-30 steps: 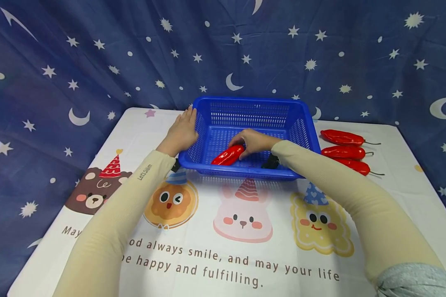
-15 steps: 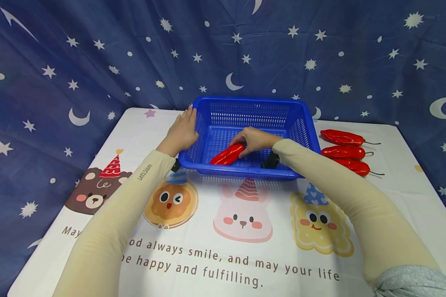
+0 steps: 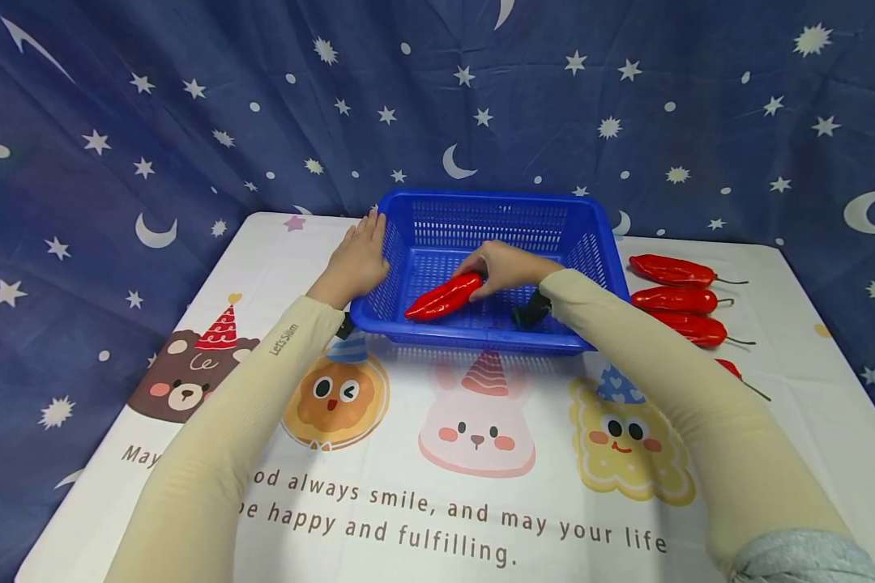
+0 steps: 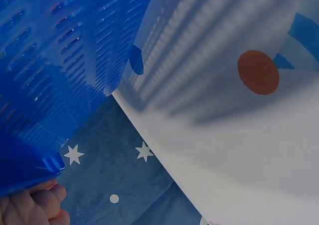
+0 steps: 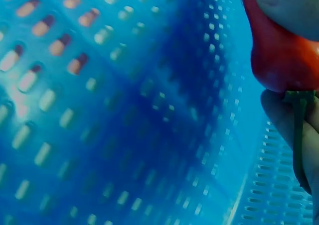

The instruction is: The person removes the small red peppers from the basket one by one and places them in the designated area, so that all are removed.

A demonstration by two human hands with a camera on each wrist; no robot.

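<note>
A blue perforated plastic basket [image 3: 481,334] stands at the back of the table. Inside it, my right hand [image 3: 506,265] grips a glossy red chili pepper [image 3: 445,298] by its stem end, thumb and fingers on either side, with the tip pointing left. In the right wrist view the green stem [image 5: 298,135] of that chili pepper hangs along the fingers. My left hand [image 3: 356,259] rests along the basket's left rim with its fingers fairly straight. The left wrist view has those fingertips [image 4: 52,197] touching the rim, seen only in part.
Several more red chili peppers [image 3: 674,300] lie on the table to the right of the basket, one mostly behind the right sleeve. A white tablecloth [image 3: 379,518] with cartoon prints covers the table. A blue starry curtain [image 3: 539,97] hangs close behind the basket.
My right hand has risen slightly with the chili pepper, whose tip has swung a little left. The right sleeve has shifted, uncovering another chili pepper at the right. The left hand stays put.
</note>
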